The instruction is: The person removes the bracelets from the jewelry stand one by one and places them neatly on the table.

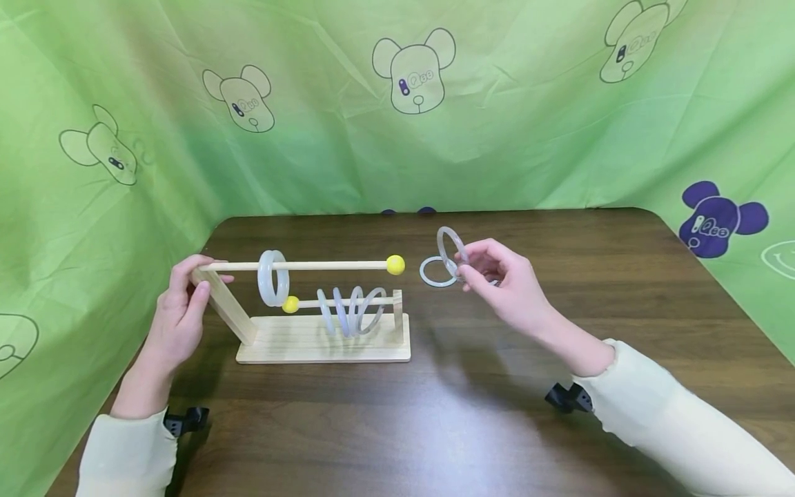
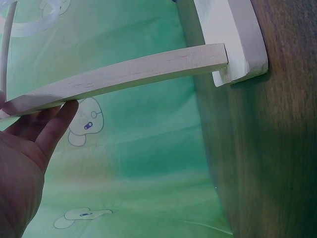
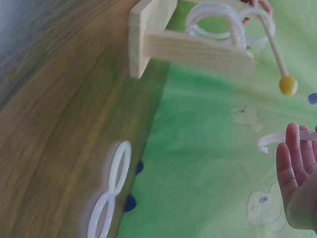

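Note:
A wooden stand [image 1: 273,345] has two horizontal rods, each with a yellow ball at its tip. My left hand [image 1: 180,314] grips the top of its tall slanted post [image 2: 148,67], where the upper rod begins. Pale translucent rings [image 1: 266,279] hang together on that upper rod, close to the post. Several more rings [image 1: 326,314] hang on the lower rod near the short post. To the right of the upper rod's ball, my right hand [image 1: 506,283] pinches one ring [image 1: 442,238] between thumb and fingers, raised above the table. The right wrist view shows this ring [image 3: 270,140] partly behind the fingers.
Two loose rings [image 3: 119,166] lie on the brown wooden table [image 1: 497,442], end to end in the right wrist view; from the head, my right hand partly hides them. A green printed cloth [image 1: 323,152] hangs behind the table and along its sides.

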